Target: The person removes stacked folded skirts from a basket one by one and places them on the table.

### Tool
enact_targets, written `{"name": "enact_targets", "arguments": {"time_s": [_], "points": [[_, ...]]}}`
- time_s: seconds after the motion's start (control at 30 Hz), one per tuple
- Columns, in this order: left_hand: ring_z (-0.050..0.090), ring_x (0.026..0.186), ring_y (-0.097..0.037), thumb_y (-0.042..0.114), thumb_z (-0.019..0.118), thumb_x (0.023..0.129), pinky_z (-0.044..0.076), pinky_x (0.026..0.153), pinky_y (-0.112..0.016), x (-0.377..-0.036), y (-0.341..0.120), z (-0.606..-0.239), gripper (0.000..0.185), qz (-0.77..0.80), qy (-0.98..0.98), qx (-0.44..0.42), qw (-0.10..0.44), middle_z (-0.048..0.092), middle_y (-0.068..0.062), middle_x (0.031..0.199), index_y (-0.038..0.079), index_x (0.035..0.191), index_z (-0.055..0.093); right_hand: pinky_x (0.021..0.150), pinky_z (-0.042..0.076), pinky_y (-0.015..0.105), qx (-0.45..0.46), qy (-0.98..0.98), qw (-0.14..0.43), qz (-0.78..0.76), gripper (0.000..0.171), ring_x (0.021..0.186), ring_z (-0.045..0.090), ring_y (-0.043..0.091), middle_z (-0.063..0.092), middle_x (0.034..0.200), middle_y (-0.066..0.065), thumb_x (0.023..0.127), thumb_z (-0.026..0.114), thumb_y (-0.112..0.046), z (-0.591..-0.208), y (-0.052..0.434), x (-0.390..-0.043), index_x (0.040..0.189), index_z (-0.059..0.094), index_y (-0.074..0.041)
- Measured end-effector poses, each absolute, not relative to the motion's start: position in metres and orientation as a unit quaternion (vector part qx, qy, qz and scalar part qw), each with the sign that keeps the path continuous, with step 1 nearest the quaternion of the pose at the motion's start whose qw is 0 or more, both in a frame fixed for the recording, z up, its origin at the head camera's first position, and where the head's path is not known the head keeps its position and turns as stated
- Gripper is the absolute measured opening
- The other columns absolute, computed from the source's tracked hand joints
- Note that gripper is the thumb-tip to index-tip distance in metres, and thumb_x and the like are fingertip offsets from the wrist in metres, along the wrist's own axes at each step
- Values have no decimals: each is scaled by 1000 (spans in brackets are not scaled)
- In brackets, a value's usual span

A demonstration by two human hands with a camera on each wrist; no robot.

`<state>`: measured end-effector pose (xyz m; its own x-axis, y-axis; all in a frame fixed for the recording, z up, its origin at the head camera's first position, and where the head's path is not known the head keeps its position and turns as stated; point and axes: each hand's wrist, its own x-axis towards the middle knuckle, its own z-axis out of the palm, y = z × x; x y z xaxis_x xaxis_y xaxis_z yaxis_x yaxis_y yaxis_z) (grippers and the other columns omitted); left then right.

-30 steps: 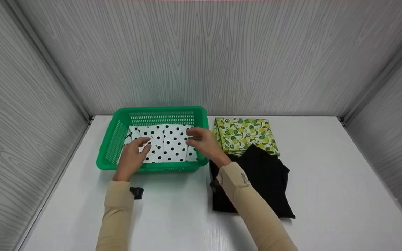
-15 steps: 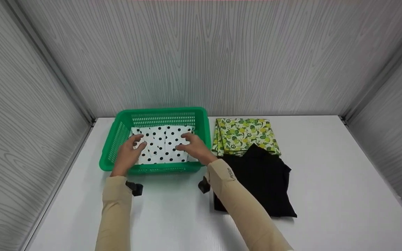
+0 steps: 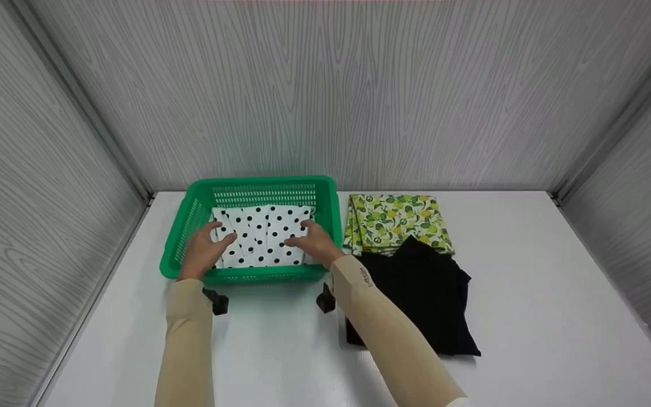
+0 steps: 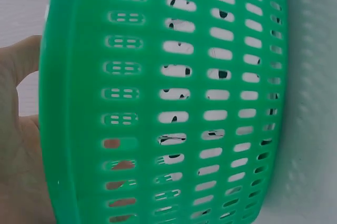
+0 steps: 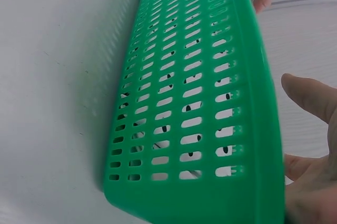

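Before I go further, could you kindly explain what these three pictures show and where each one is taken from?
No machine here: a person works with bare hands, wearing three cameras. The wide picture comes from the head; the two close ones come from the wrists, looking through the green slotted plastic basket. On the white table the basket holds a folded white cloth with black dots. The left hand and right hand rest on that cloth; nothing is lifted. Beside the basket lie a folded lemon-print cloth and a black garment.
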<state>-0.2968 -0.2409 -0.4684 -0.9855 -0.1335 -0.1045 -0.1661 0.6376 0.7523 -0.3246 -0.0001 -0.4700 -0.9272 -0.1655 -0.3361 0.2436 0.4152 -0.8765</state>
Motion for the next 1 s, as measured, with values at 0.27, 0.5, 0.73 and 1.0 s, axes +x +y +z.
{"name": "enact_targets", "arguments": {"time_s": [0.27,0.5,0.73,1.0], "points": [[24,146,-45,27,57,99,23,117,-57,-306,-245,-473,67,397,911,-107,29,28,-32,157,-9,151,36,115,32,48,39,810,188,-554,74,142,40,33,38,158,17,94,73,-20,-475,-2,-328,157,35,-5],[22,146,-49,27,59,95,26,115,-60,-316,-251,-478,78,371,916,-114,107,20,-33,160,-7,157,25,118,27,49,55,808,212,-547,78,146,33,33,35,160,15,93,74,-19,-478,-7,-333,159,33,-8],[19,147,-51,29,60,95,23,116,-60,-318,-251,-481,88,359,912,-123,158,15,-35,160,-10,158,12,118,25,48,58,805,229,-544,82,147,30,34,33,160,18,92,74,-19,-483,-10,-336,159,28,-5],[10,151,-45,26,64,94,16,120,-55,-323,-254,-484,96,386,902,-125,149,8,-33,163,-12,157,2,119,23,47,73,809,251,-526,87,149,25,33,29,162,17,91,74,-19,-485,-10,-337,161,24,-4]]}}
